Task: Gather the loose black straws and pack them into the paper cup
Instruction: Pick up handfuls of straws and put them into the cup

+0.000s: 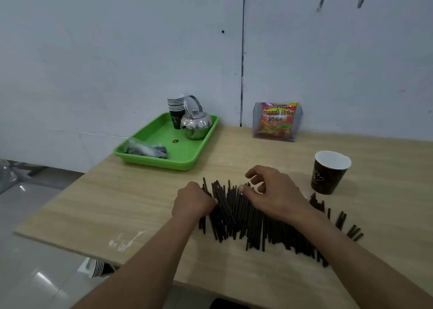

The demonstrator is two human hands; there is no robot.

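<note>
Your table (117,203) carries everything. The straws (257,224) lie in a wide black spread left of the cup (328,177) and nearer you, with a few strays trailing out below it. The green tray (187,163) sits well left of the cup, back by the wall. Your right hand (276,196), just left of the cup, arches over the spread, thumb on the straws, fingers bent above them; you cannot tell whether it grips any. Your left hand (193,202), farther left of the cup, curls round a bunch at the spread's edge. The cup stands upright, apart from the straws.
</note>
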